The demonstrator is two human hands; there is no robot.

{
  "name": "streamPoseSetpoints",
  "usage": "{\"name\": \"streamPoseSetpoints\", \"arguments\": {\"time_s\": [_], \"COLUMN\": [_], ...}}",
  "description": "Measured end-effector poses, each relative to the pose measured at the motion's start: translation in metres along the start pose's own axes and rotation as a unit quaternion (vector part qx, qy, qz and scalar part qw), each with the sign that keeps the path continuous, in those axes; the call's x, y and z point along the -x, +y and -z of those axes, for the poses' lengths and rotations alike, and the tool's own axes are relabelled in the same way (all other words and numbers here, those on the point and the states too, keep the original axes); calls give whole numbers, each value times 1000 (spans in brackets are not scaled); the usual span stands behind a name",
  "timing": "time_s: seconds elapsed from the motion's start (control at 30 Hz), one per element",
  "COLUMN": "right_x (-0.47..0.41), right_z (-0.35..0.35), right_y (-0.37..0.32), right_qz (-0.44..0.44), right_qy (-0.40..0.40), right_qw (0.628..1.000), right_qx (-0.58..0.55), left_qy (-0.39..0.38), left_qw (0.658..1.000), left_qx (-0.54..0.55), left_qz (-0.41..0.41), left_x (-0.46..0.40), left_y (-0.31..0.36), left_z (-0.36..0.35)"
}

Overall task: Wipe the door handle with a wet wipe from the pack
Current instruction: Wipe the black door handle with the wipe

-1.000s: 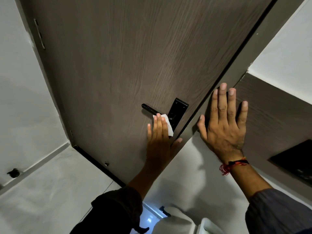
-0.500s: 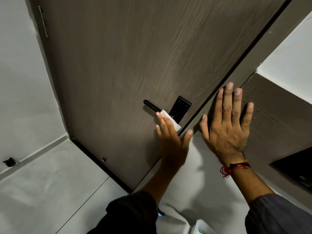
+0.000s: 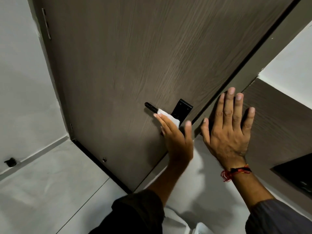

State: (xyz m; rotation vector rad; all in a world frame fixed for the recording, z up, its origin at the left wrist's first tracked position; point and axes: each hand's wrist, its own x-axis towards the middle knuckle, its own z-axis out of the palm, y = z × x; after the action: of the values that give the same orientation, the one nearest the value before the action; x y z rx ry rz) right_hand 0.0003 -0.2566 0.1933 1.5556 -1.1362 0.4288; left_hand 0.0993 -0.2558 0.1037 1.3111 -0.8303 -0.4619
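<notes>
I observe the left hand point(image 3: 175, 137) extended toward the dark brown wood-grain door point(image 3: 135, 65), its fingers point(image 3: 163, 121) held straight and together, pressing a folded white wet wipe point(image 3: 168, 116) against the black metal lever door handle point(image 3: 150, 106). The wipe covers the middle section of the lever; the free tip of the lever projects beyond it toward 10 o'clock, and the black rectangular backplate point(image 3: 183, 109) sits just beside the wipe toward 2 o'clock. The left thumb point(image 3: 188, 128) stands apart from the other fingers, pointing toward 12 o'clock. I cannot tell whether the wipe wraps fully around the lever or only rests across its upper face. The hand is motion-blurred. The right hand point(image 3: 227, 132) lies flat and spread, grasping nothing, against the brown panel of the door frame point(image 3: 270, 119), at 3 o'clock from the handle. A red and black thread bracelet point(image 3: 236, 171) circles the right wrist. Both forearms emerge from dark sleeves point(image 3: 138, 215) at 6 o'clock. The grey tiled floor point(image 3: 50, 183) occupies the sector toward 8 o'clock, with a small black floor stop point(image 3: 10, 162) near the white wall point(image 3: 20, 81). The wet wipe pack is not identifiable in this view.
</notes>
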Motion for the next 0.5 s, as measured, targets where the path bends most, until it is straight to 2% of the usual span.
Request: {"name": "streamPoseSetpoints", "arguments": {"time_s": [0.07,0.17,0.27,0.37,0.4,0.5], "right_x": [1,1,0,0,0,-1], "right_z": [0,0,1,2,2,2], "right_y": [0,0,-1,-2,-1,-1], "right_qz": [1,2,1,3,4,4], "right_qy": [0,0,3,2,0,-4], "right_qw": [1000,1000,1000,1000,1000,1000], "right_qx": [-3,8,12,17,19,13], "left_qy": [-56,3,37,36,25,-78], "left_qw": [998,998,994,996,997,993], "left_qx": [3,-63,-51,-58,-67,-89], "left_qz": [-15,3,85,55,31,-7], "left_x": [12,-28,-74,-63,-47,1], "left_y": [-9,-16,-5,-9,-12,-23], "left_z": [4,9,16,15,13,14]}}
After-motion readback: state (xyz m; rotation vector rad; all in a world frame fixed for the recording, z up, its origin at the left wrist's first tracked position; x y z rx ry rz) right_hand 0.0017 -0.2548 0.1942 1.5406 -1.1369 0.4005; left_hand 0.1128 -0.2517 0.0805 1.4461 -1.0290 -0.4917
